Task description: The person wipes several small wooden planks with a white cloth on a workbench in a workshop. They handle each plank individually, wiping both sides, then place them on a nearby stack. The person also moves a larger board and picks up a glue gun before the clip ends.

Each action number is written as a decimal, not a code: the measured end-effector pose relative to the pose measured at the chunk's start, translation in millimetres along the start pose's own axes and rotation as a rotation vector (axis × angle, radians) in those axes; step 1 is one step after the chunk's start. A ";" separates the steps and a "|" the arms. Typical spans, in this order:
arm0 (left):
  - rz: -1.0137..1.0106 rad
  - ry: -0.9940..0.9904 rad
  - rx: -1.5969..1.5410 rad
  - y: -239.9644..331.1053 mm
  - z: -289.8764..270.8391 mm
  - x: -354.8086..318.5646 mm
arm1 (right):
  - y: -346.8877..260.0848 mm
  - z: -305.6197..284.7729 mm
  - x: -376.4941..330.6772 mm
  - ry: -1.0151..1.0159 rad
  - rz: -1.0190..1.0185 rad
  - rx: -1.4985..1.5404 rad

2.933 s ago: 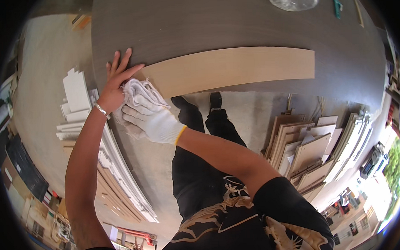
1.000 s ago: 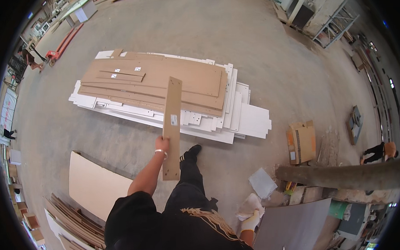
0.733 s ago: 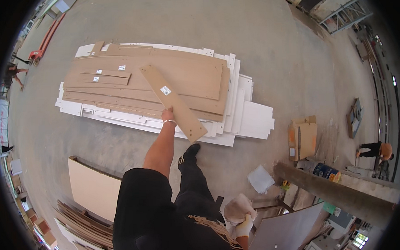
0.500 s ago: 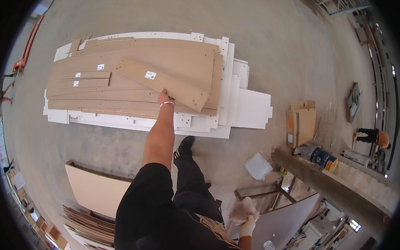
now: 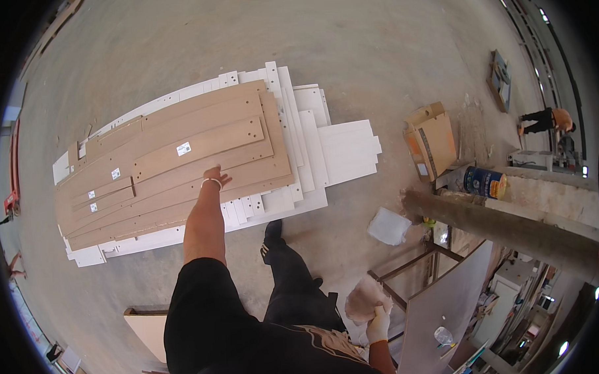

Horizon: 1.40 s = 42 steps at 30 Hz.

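Note:
A low stack of brown drilled panels (image 5: 246, 169) lies on top of white panels (image 5: 351, 149) on the floor. Along the upper part of the stack lies a loose brown panel (image 5: 225, 140) with a white label and holes at its ends. My left hand (image 5: 214, 175), bare with a white band at the wrist, is over the boards just on the near side of that panel, fingers apart and holding nothing. Down by my right side, my right hand (image 5: 379, 324) in a white glove grips a crumpled pinkish-brown cloth (image 5: 366, 300).
Right of the stack stands an open cardboard box (image 5: 433, 143), with a white sheet (image 5: 388, 226) nearer me. A long beam (image 5: 499, 223) and a blue bucket (image 5: 484, 182) are farther right. A large grey board (image 5: 442, 307) leans near my right arm. Another person (image 5: 548, 120) bends at far right.
My left hand has let go of the labelled panel, which has turned from slanting to lying along the stack. The view has shifted; my right hand still holds the cloth.

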State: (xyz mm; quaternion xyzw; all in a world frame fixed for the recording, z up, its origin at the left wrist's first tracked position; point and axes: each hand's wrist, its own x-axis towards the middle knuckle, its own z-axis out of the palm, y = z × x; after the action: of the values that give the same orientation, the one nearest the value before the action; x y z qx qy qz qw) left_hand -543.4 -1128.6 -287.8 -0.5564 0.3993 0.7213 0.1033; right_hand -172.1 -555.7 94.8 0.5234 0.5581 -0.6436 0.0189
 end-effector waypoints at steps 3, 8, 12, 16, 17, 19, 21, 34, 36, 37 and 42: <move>-0.122 -0.466 1.639 -54.2 -21.0 -12.9 | 15.2 -10.5 -7.7 0.031 0.042 0.027; 0.503 -0.339 1.921 -232.7 3.9 -154.6 | 67.9 -53.7 -21.9 0.055 0.048 0.174; 0.829 -0.583 2.000 -312.2 26.5 -269.6 | 121.2 -104.2 -37.8 0.197 -0.058 0.450; 0.994 -0.831 1.783 -345.6 71.0 -321.3 | 196.0 -168.9 -63.0 0.396 -0.188 0.874; 1.315 -0.921 1.972 -350.2 86.7 -327.4 | 222.1 -185.9 -73.7 0.440 -0.189 1.023; 1.723 -1.024 2.584 -349.1 117.4 -337.9 | 277.6 -221.2 -101.3 0.606 -0.194 1.238; 1.758 -1.020 2.870 -352.8 138.3 -354.0 | 341.4 -249.8 -139.4 0.727 -0.259 1.451; 1.022 -1.780 2.364 -596.9 116.4 -534.3 | 622.9 -117.0 -286.1 1.435 -0.039 2.082; 1.085 -1.902 2.403 -628.4 113.8 -563.6 | 599.8 -103.9 -266.0 1.442 -0.058 2.233; 1.082 -1.922 2.467 -642.6 112.4 -575.8 | 584.5 -103.3 -257.4 1.420 -0.081 2.303; 1.061 -1.932 2.539 -702.5 133.9 -607.5 | 523.3 -120.1 -227.4 1.501 -0.272 2.098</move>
State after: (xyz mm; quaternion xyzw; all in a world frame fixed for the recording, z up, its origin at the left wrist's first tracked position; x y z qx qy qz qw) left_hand -4.6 -393.2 -65.6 -0.6760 -0.6129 0.0289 -0.4081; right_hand 327.4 -791.3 -92.3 0.4586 -0.2868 -0.3188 -0.7784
